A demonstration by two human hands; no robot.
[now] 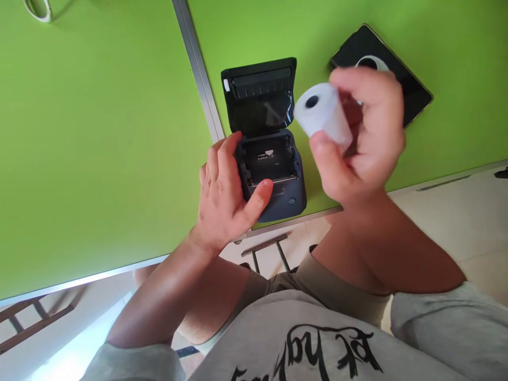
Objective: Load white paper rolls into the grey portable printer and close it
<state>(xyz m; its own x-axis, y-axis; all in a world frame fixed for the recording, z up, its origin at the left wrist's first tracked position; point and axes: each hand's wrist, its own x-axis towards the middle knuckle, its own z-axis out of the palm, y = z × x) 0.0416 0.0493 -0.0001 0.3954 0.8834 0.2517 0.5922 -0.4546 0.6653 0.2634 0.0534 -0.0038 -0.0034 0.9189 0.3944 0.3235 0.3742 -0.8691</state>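
A small dark label or receipt printer [297, 196] sits at the front edge of the green table, its lid [260, 114] swung up and back. The paper bay inside is exposed, with a small white printed label at its bottom. My left hand [226, 196] grips the printer's left side, fingers along the edge and thumb across the front top. Above and to the right of the bay, my right hand [369, 132] holds a white thermal paper roll [323, 116] between thumb and fingers. The roll is tilted, its dark core hole facing up and left.
A black tablet-like slab [413, 87] lies behind my right hand, with a white ring-shaped item [379, 63] on it, partly hidden. A white ring [42, 16] is at the far left corner. A metal seam [198, 69] divides the green tabletop [99, 132].
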